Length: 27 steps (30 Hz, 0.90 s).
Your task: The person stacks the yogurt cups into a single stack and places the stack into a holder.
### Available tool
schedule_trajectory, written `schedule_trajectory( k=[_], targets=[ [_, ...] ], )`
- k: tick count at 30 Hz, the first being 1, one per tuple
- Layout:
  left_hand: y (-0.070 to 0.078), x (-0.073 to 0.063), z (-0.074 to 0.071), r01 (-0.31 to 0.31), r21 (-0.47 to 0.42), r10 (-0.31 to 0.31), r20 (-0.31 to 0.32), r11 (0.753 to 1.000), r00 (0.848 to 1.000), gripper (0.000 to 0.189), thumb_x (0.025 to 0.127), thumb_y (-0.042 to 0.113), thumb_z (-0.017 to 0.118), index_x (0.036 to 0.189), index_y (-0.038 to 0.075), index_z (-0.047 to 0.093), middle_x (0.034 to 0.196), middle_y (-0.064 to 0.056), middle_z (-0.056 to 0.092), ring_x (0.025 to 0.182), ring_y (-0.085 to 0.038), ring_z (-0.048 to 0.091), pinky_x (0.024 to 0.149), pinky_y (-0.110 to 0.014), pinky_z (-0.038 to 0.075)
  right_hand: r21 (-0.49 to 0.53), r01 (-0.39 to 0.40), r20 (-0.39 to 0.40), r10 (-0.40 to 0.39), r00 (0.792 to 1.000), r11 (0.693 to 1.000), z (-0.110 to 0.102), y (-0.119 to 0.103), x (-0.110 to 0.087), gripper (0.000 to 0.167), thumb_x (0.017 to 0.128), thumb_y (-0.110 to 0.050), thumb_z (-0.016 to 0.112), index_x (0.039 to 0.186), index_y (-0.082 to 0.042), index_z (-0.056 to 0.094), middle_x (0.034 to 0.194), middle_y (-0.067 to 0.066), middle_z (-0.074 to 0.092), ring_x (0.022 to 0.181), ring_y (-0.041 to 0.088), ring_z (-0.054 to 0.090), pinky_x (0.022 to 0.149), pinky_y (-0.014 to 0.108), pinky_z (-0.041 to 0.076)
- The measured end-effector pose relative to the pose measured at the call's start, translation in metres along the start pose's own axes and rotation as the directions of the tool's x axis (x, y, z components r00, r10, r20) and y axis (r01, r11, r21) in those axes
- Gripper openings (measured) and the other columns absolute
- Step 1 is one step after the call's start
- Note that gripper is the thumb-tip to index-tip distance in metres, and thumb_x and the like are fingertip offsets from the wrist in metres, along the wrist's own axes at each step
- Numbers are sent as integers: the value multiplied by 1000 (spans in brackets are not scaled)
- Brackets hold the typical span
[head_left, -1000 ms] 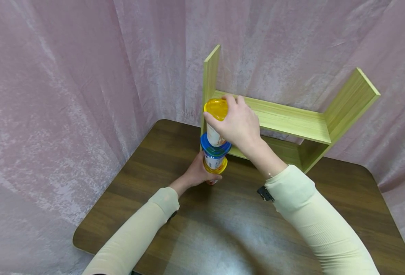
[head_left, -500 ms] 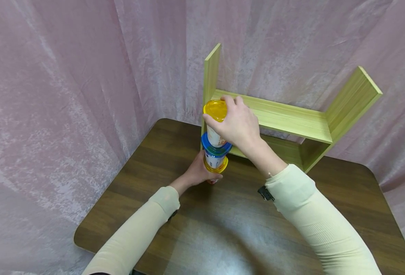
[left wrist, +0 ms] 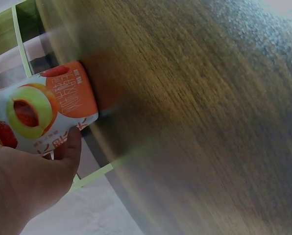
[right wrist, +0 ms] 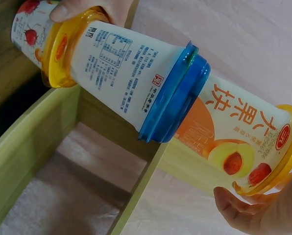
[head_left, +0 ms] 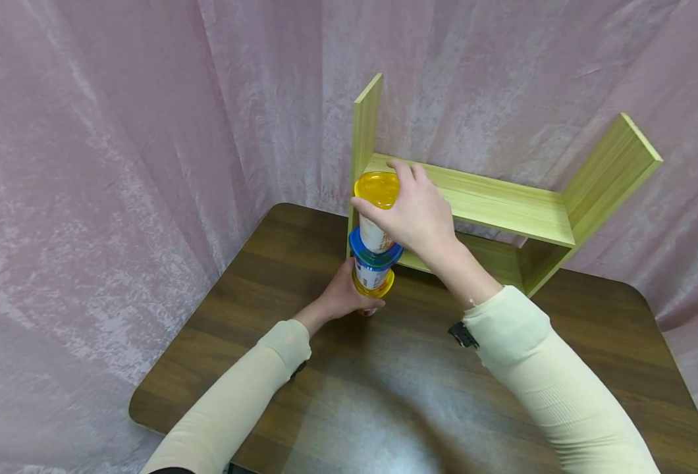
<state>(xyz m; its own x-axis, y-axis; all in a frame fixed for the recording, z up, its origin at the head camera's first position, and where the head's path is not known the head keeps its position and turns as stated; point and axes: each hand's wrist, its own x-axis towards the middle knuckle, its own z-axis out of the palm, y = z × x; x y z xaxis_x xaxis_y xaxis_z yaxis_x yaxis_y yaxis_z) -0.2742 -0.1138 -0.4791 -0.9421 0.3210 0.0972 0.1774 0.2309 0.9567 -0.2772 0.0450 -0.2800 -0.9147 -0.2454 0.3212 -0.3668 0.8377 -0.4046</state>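
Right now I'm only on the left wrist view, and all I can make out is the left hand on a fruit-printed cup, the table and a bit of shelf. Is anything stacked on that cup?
Observer: Yes. A second cup with a blue lid is stacked on the fruit-printed cup that the left hand holds.
Operator: Is that blue lid the top of the stack?
Observer: No. The right wrist view shows a third cup above it, narrow end toward the blue lid.
Operator: Is anyone holding that one?
Observer: Yes. In the head view, the right hand grips it around its yellow lid.
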Motion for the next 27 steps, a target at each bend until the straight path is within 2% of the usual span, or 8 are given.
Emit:
schedule_trajectory(
  k=[5, 10, 13, 16, 18, 22, 27],
  targets=[
    [-1, 1, -1, -36, -7, 36, 7, 999, 999, 87, 76, 11, 90, 145, 18, 36, 139, -2, 53, 127, -23, 54, 112, -48, 38, 21, 34, -33, -33, 999, 999, -2, 3, -2, 96, 80, -82, 57, 154, -23, 40, 150, 8, 45, 123, 33, 54, 87, 53, 53],
    [-1, 0, -1, -60, -12, 60, 11, 998, 998, 86, 76, 9, 90, 144, 19, 38, 137, 0, 54, 125, -21, 55, 111, -47, 40, 72, 82, -103, -74, 992, 994, -5, 8, -8, 87, 86, -77, 53, 152, -22, 42, 147, 9, 47, 123, 33, 53, 85, 54, 53],
    [0, 0, 0, -53, -22, 54, 11, 998, 998, 85, 76, 6, 89, 144, 18, 39, 136, 0, 54, 125, -21, 55, 110, -48, 41, 128, 133, -193, -107, 975, 983, -8, 16, -13, 83, 90, -75, 47, 150, -18, 45, 146, 10, 48, 126, 33, 52, 85, 56, 52],
    [-1, 0, 2, -61, -32, 62, 12, 998, 998, 85, 76, 3, 88, 143, 17, 39, 137, -2, 54, 124, -23, 55, 110, -49, 41, 176, 179, -287, -124, 950, 968, -12, 30, -19, 81, 91, -73, 44, 146, -14, 49, 143, 11, 52, 124, 33, 53, 85, 57, 50],
    [-1, 1, 3, -75, -27, 75, 11, 997, 997, 85, 76, 4, 89, 144, 16, 38, 137, -4, 53, 124, -24, 55, 109, -48, 42, 200, 189, -328, -116, 938, 961, -14, 40, -24, 79, 91, -71, 46, 144, -12, 51, 140, 12, 54, 120, 34, 54, 88, 57, 48],
    [-1, 0, 5, -81, -10, 81, 1, 997, 997, 87, 76, 6, 89, 145, 13, 36, 137, -5, 53, 122, -24, 56, 109, -45, 43, 238, 159, -371, -62, 927, 958, -16, 61, -36, 72, 91, -63, 51, 140, -10, 54, 135, 14, 57, 114, 36, 56, 88, 56, 46],
    [-3, -1, 5, -86, -14, 86, -21, 996, 996, 88, 75, 4, 89, 144, 12, 36, 134, -6, 53, 118, -24, 57, 108, -44, 44, 257, 105, -367, -4, 930, 961, -14, 78, -46, 68, 91, -59, 53, 138, -10, 56, 133, 15, 57, 113, 37, 56, 87, 57, 45]
  ],
)
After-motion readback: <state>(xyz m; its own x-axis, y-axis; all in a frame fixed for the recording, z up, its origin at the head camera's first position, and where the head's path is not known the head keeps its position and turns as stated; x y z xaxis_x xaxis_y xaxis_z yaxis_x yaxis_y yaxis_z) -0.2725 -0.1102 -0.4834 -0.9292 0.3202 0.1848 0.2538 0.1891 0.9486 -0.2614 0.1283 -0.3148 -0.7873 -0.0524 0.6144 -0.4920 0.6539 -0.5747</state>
